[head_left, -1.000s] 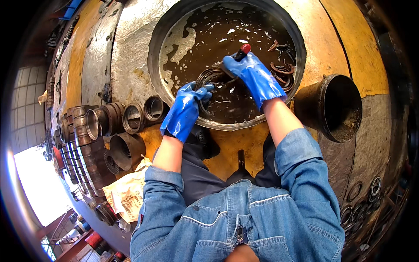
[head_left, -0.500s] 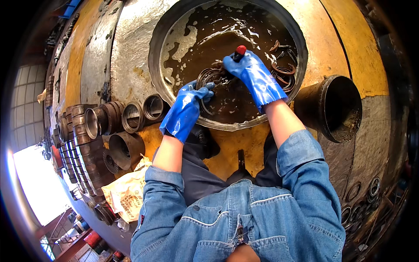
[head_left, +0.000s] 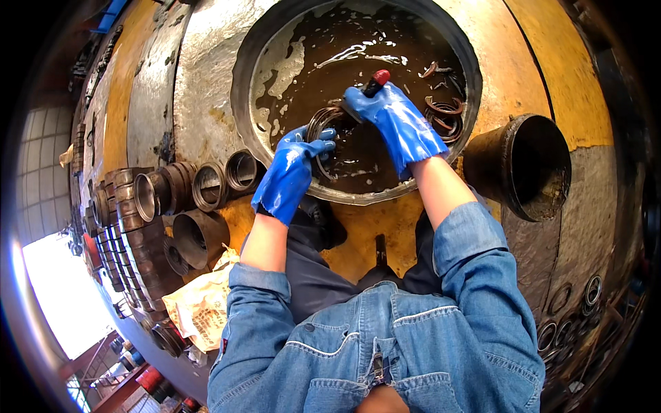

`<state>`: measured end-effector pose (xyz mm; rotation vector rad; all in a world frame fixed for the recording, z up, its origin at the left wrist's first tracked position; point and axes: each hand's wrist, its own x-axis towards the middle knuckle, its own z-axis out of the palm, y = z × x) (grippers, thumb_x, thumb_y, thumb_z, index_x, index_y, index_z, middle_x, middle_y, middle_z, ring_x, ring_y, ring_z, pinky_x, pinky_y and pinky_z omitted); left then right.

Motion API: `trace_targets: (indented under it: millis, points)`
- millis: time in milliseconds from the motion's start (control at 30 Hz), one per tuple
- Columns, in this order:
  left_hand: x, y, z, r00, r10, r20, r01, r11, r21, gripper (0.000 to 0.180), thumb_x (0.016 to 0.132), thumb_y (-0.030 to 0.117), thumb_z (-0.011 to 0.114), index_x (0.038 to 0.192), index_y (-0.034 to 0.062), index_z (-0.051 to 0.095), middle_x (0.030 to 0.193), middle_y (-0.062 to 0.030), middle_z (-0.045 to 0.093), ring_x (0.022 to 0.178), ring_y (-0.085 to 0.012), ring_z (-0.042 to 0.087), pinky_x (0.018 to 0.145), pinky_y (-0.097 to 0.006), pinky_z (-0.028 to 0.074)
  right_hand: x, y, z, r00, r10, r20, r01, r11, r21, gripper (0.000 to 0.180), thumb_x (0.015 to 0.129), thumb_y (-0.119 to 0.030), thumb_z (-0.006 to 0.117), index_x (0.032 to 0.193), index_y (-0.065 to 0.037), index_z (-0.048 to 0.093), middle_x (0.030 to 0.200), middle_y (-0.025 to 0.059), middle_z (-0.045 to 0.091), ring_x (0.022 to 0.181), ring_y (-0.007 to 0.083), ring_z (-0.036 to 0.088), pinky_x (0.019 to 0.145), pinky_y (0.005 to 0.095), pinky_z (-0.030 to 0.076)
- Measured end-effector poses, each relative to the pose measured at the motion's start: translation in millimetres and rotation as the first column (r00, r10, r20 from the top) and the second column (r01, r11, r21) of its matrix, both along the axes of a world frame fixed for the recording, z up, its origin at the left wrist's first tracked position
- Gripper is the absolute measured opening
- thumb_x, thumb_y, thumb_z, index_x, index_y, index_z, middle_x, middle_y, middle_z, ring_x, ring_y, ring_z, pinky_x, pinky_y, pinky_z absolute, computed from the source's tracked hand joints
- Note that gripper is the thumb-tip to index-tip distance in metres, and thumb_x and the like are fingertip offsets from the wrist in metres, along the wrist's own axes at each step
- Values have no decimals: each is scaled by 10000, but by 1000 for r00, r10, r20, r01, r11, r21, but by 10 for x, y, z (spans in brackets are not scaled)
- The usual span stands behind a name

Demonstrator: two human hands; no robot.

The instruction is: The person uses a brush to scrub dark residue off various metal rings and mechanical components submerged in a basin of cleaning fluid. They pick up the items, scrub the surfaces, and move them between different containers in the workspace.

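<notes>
Both of my hands wear blue rubber gloves and are over a round dark tub point(head_left: 246, 76) of murky brown liquid with foam on it. My left hand point(head_left: 297, 157) is closed round a bundle of thin metal rings point(head_left: 318, 131), at the tub's near left side. In my right hand point(head_left: 387, 110) is a black-handled tool point(head_left: 376, 82) with a red end pointing up. Its lower part, hidden under my glove, meets the top of the rings. Several more rusty rings point(head_left: 446, 117) lie in the liquid along the tub's right side.
Right of the tub stands a dark metal bucket point(head_left: 540, 168), its mouth toward me. Metal cylinders point(head_left: 208, 186) line the left, some in stacked rows. A printed sack point(head_left: 201, 306) lies below them. Loose rings point(head_left: 547, 336) rest at the lower right. The floor has yellow and grey plates point(head_left: 148, 89).
My right hand has shifted slightly left and the tool has tilted a little. My left hand keeps its grip on the rings, almost in the same spot.
</notes>
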<state>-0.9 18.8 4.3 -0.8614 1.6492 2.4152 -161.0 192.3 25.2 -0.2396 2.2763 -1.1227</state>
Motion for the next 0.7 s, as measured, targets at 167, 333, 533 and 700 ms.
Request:
trace_targets:
  millis: [167, 333, 533, 700]
  points:
    - [-128, 127, 105, 978, -159, 131, 162, 987, -7, 522, 971, 149, 645, 1409, -120, 554, 1239, -210, 718, 963, -220, 705, 859, -323, 565, -214, 243, -324, 995, 98, 3, -95, 958, 272, 603, 858, -535, 639, 1148, -18, 752, 1114, 229, 759, 1064, 365, 732, 943, 427, 553]
    - [-131, 116, -97, 987, -144, 76, 135, 984, 115, 378, 997, 125, 663, 1297, -103, 640, 1111, -182, 754, 927, -206, 719, 822, -346, 570, -174, 182, -46, 999, -23, 22, 16, 954, 300, 522, 893, -461, 658, 1188, -43, 762, 1170, 228, 753, 1182, 413, 688, 1032, 450, 539]
    - [-204, 336, -157, 969, -212, -127, 210, 977, -29, 442, 1001, 194, 726, 1337, -72, 617, 1171, -169, 742, 1058, -262, 736, 947, -385, 595, -304, 597, -156, 958, -265, -111, 267, 964, 3, 506, 859, -452, 772, 1018, 28, 752, 943, 176, 776, 860, 256, 733, 830, 379, 567]
    - [-99, -39, -255, 994, -70, -87, 93, 949, 300, 430, 1065, 236, 624, 1365, -70, 590, 1144, -160, 747, 882, -177, 715, 815, -332, 608, -278, 551, 99, 998, -66, -1, 66, 996, -56, 436, 887, -406, 757, 1045, 0, 762, 971, 140, 781, 872, 197, 725, 808, 350, 564]
